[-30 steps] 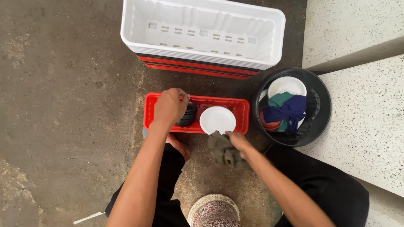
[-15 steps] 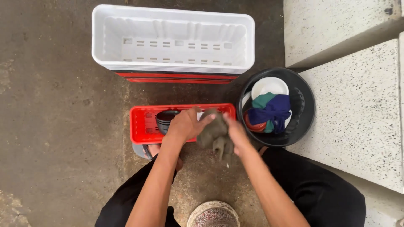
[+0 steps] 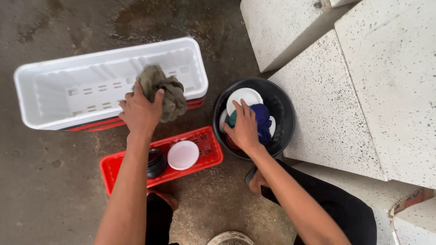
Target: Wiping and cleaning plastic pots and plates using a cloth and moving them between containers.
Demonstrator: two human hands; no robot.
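Observation:
My left hand [image 3: 140, 113] grips a grey-green rag [image 3: 164, 90] and holds it up in front of the white slotted crate [image 3: 59, 95]. My right hand [image 3: 244, 129] reaches into the black tub [image 3: 284, 115], its fingers on a blue and teal cloth [image 3: 262, 119] that lies beside a white plate [image 3: 243, 96]. Whether those fingers have closed on the cloth is unclear. Below my left forearm sits a red tray [image 3: 206, 152] with a white bowl [image 3: 183, 154] and a black bowl [image 3: 156, 162] in it.
The white crate rests on a red crate [image 3: 104, 124] of the same shape. Speckled stone steps [image 3: 363, 86] rise at the right, close to the tub. The concrete floor [image 3: 50, 190] is rough and damp. My knees and a sandal are at the bottom.
The rag has passed to my left hand and been lifted up toward the white crate. My right hand has let go of it and moved right into the black tub.

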